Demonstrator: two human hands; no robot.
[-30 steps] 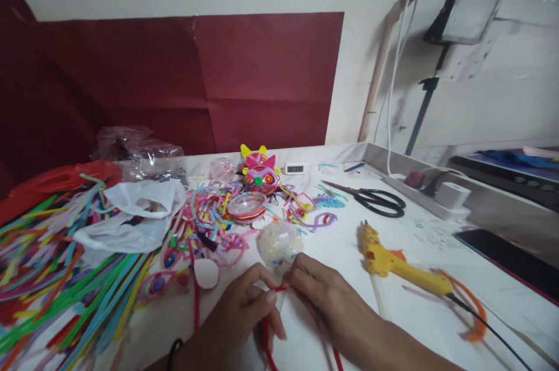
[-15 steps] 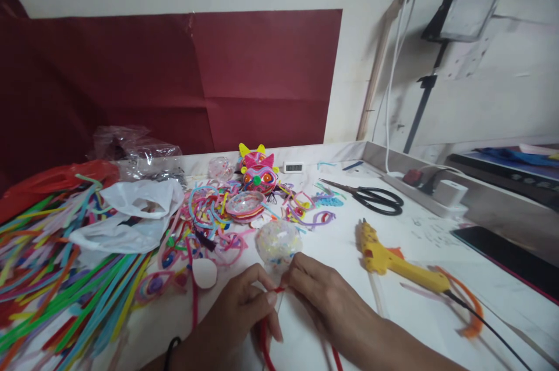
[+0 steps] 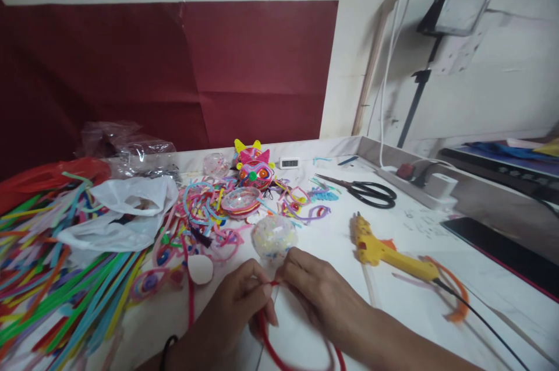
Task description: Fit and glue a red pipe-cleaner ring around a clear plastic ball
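Between my two hands runs a red pipe cleaner (image 3: pixel 279 359), its lower part hanging in a loop toward the front edge of the view. My left hand (image 3: pixel 244 295) pinches it between thumb and fingers. Close against it, my right hand (image 3: pixel 314 286) is closed on the same pipe cleaner; its fingertips are partly hidden. Just beyond the fingers sits a clear plastic dome (image 3: pixel 274 237) with coloured specks. A white oval piece (image 3: pixel 201 269) lies left of my left hand, beside another red strand (image 3: pixel 191 301).
Many coloured pipe cleaners (image 3: pixel 82 301) and a white plastic bag (image 3: pixel 131 196) cover the left. Behind stand decorated animal-face figures (image 3: pixel 253 170) and a small digital clock (image 3: pixel 289 163). On the right lie black scissors (image 3: pixel 367 191), a yellow glue gun (image 3: pixel 388 251), a phone (image 3: pixel 502 254) and a power strip (image 3: pixel 419 190).
The whole view has shifted slightly, so things appear a little further left and up. Both hands keep their grip on the red pipe cleaner, and its lower loop shows more fully.
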